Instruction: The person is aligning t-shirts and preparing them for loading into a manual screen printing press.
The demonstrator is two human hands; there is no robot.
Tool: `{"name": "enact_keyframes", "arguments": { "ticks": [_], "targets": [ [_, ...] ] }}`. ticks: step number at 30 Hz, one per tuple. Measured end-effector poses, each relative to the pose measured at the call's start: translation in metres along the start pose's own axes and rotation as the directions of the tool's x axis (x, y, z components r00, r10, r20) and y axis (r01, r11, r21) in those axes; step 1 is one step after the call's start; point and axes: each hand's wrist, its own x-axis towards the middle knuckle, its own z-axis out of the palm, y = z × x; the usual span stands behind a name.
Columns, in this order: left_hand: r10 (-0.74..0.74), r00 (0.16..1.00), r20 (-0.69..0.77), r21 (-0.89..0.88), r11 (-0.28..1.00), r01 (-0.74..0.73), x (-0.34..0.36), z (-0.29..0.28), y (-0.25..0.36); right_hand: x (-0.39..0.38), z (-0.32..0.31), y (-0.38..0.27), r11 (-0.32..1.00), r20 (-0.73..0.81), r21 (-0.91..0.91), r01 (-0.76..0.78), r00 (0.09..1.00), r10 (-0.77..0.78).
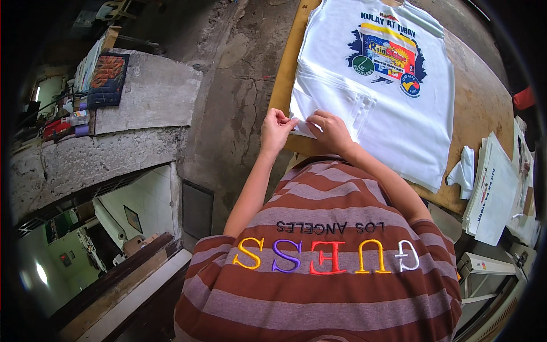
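Observation:
A white T-shirt (410,119) with a colourful printed picture lies flat on a wooden table. On its near left part rests a small pile of thin, glossy, translucent sheets (330,94), which look like plastic bags with stepped edges. At the pile's near left corner, my left hand (276,130) pinches the edge of a sheet between thumb and fingers. My right hand (332,131) is just beside it, fingers bent and closed on the same corner. Exactly how many layers they grip cannot be made out.
The brown table (484,108) has a crumpled white cloth (462,171) at its right edge. Beyond it lean printed white sheets (491,188). A concrete ledge (154,91) and a worn concrete floor (228,108) are to the left.

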Motion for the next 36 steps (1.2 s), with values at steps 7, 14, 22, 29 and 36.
{"name": "enact_keyframes", "arguments": {
  "ticks": [7,14,22,29,36],
  "targets": [
    [-0.004,1.000,-0.008,0.017,1.000,0.004,-0.001,-0.003,-0.004,0.000,-0.012,0.022,0.909,-0.221,0.256,-0.328,0.896,0.385],
    [-0.008,1.000,-0.030,0.050,0.999,0.010,-0.002,-0.002,-0.002,-0.011,-0.028,0.037,0.818,-0.267,0.275,-0.504,0.778,0.569],
    [-0.009,0.999,-0.043,0.032,0.999,0.010,-0.003,-0.001,-0.003,-0.008,-0.031,0.032,0.842,-0.263,0.283,-0.460,0.807,0.529],
    [0.021,0.996,-0.085,0.012,1.000,-0.020,-0.006,-0.001,0.000,-0.012,-0.028,0.043,0.927,-0.479,-0.005,-0.376,0.814,0.328],
    [0.006,1.000,-0.009,-0.194,0.981,-0.007,-0.004,0.005,0.023,0.007,-0.007,-0.012,0.988,-0.018,0.070,-0.141,0.990,0.142]
  ]
}}
